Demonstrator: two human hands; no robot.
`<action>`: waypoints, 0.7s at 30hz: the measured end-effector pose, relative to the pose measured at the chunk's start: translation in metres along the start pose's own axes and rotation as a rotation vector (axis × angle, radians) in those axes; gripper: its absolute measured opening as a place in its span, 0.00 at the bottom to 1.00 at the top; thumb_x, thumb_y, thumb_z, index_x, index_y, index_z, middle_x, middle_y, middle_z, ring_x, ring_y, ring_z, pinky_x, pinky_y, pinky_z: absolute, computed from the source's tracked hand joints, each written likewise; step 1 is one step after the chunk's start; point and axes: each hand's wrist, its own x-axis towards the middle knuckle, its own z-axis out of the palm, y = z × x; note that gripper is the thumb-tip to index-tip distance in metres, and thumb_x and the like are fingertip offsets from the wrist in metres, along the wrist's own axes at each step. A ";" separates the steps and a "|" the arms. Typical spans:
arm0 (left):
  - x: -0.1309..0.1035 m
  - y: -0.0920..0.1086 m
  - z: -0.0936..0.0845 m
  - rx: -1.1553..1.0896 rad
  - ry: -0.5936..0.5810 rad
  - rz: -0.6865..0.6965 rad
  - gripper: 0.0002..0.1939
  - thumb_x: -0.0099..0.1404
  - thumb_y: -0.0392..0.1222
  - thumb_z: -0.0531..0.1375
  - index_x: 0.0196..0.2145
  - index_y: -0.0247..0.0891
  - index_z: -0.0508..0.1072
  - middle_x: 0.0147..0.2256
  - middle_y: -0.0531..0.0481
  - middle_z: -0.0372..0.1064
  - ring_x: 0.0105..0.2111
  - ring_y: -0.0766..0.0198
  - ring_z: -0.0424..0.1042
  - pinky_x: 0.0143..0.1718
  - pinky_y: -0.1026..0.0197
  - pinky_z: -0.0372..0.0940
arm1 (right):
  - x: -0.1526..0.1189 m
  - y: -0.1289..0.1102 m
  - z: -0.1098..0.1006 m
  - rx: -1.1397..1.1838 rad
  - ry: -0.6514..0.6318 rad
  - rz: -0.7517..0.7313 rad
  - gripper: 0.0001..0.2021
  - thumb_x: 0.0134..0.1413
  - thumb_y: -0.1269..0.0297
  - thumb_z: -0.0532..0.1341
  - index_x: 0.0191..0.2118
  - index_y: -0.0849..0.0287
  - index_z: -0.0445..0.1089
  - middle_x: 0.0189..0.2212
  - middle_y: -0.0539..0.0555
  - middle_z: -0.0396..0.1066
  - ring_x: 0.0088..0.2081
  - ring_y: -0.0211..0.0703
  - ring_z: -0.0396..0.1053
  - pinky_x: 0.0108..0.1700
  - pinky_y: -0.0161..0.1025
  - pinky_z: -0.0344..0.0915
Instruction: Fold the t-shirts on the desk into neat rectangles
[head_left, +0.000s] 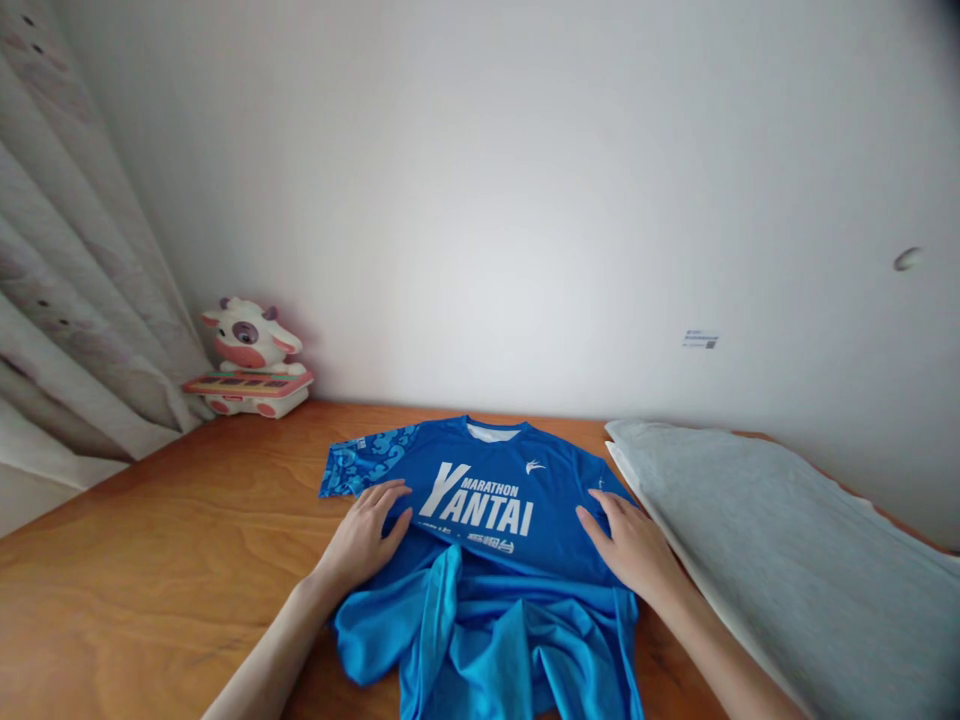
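Note:
A blue T-shirt (491, 500) with white "MARATHON YANTAI" lettering lies front up, its neckline toward the wall. The lower part is bunched in folds near me. Its patterned sleeve spreads out at the left. On the shirt's left side, below that sleeve, rests my left hand (367, 530), thumb and fingers apart. My right hand (630, 540) lies at the opposite side near the other sleeve, also with thumb and fingers apart. Neither hand grips the fabric.
The shirt lies on a wooden surface (187, 560). At the back left stands a cow-shaped toy keyboard (251, 360), beside a pale curtain (67, 260). Grey folded cloth (787, 530) covers the right side. A white wall (487, 200) rises behind, with a small label (700, 340).

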 end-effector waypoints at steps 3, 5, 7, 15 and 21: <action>0.022 0.001 0.011 0.037 -0.141 -0.074 0.27 0.74 0.55 0.49 0.59 0.37 0.72 0.65 0.38 0.64 0.66 0.45 0.61 0.66 0.42 0.57 | 0.008 -0.020 -0.002 -0.216 -0.146 0.166 0.31 0.69 0.44 0.47 0.66 0.59 0.64 0.64 0.69 0.63 0.65 0.71 0.59 0.62 0.71 0.51; 0.038 0.002 0.016 0.090 -0.244 -0.158 0.29 0.74 0.56 0.49 0.62 0.36 0.69 0.67 0.38 0.59 0.68 0.43 0.56 0.67 0.40 0.54 | 0.014 -0.033 -0.003 -0.313 -0.167 0.211 0.32 0.69 0.44 0.46 0.67 0.61 0.64 0.67 0.72 0.58 0.69 0.74 0.50 0.64 0.74 0.40; 0.052 0.002 0.019 0.134 -0.317 -0.233 0.31 0.73 0.56 0.49 0.65 0.37 0.66 0.70 0.38 0.54 0.69 0.41 0.52 0.67 0.37 0.51 | 0.021 -0.044 -0.001 -0.319 -0.188 0.221 0.34 0.69 0.45 0.44 0.68 0.62 0.61 0.68 0.73 0.56 0.71 0.71 0.46 0.66 0.70 0.36; 0.069 -0.009 0.027 0.163 -0.430 -0.446 0.49 0.63 0.76 0.47 0.72 0.44 0.51 0.73 0.38 0.39 0.70 0.24 0.40 0.61 0.17 0.41 | 0.047 -0.043 0.034 -0.149 -0.292 0.332 0.38 0.67 0.37 0.39 0.74 0.52 0.45 0.74 0.64 0.43 0.73 0.68 0.38 0.66 0.71 0.36; 0.083 -0.027 0.029 0.127 -0.487 -0.477 0.58 0.54 0.84 0.47 0.72 0.46 0.51 0.74 0.39 0.36 0.70 0.20 0.35 0.59 0.14 0.36 | 0.067 -0.034 0.036 -0.141 -0.315 0.276 0.37 0.66 0.36 0.39 0.74 0.48 0.45 0.74 0.61 0.41 0.73 0.64 0.36 0.67 0.70 0.37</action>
